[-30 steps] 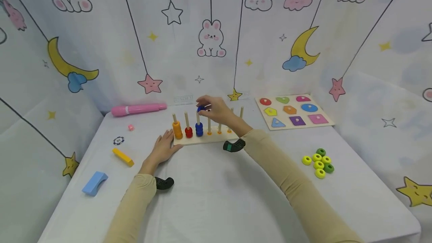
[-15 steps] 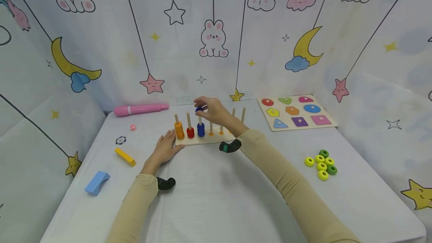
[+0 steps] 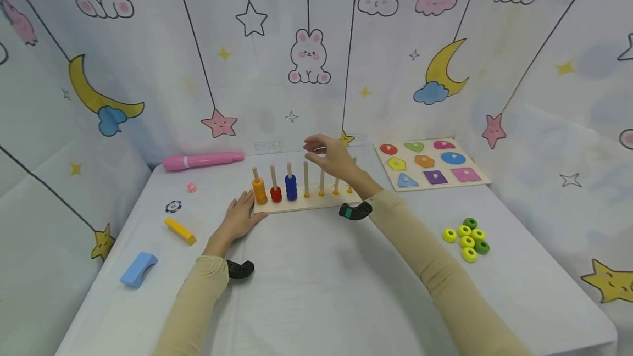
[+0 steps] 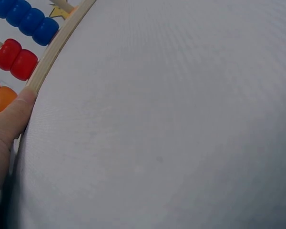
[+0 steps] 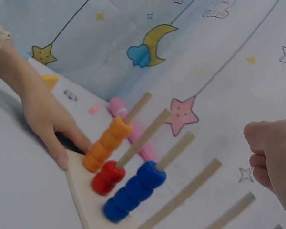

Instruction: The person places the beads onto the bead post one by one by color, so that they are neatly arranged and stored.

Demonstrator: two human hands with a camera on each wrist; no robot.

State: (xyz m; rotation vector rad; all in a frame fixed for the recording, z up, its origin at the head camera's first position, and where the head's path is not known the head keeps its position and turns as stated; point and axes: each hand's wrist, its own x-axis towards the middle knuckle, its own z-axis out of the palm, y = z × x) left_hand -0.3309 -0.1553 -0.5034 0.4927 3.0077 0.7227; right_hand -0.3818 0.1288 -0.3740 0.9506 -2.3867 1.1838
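A wooden peg board [image 3: 296,206] with a row of upright pegs stands at the back middle of the table. Its leftmost peg carries several orange beads [image 3: 259,191]; two red beads [image 3: 276,194] sit on the second peg and several stacked blue beads [image 3: 290,187] on the third. My left hand [image 3: 237,218] rests against the board's left end, fingers extended, with the thumb [image 4: 16,112] touching the front edge in the left wrist view. Above the bare pegs hovers my right hand [image 3: 332,157], thumb and fingers apart, nothing seen between them.
Loose green and yellow beads [image 3: 467,242] lie at right. A shape puzzle [image 3: 435,163] is at the back right. On the left are a pink tube-like object [image 3: 204,160], a small pink piece [image 3: 192,187], a round chip [image 3: 173,206], a yellow block [image 3: 180,230] and a blue arch block [image 3: 139,269].
The blue bead my right hand held at the third peg's top now sits on the stack below. That hand has let go and moved right. My left hand keeps its place.
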